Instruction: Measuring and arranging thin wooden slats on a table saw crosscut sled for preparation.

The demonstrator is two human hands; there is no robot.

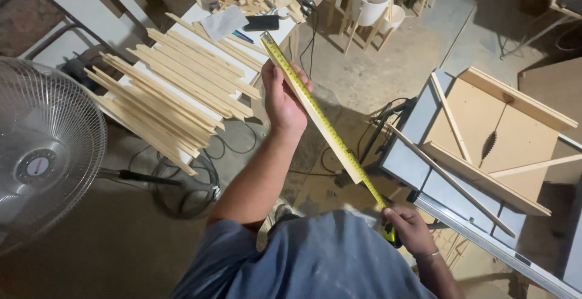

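Left hand (282, 99), arm outstretched at centre frame, fingers clamped on wooden strip (321, 123); right hand (411, 229), lower right, fingers closed on tape measure (315, 108) stretched along it.

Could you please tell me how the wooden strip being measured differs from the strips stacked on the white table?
The held wooden strip is a single piece raised in the air, gripped by the left hand; the stacked strips lie loose in a fanned pile on the white table. The held strip has a yellow tape measure stretched along it by the right hand; the stacked ones carry nothing. Both are pale, thin, long wood.
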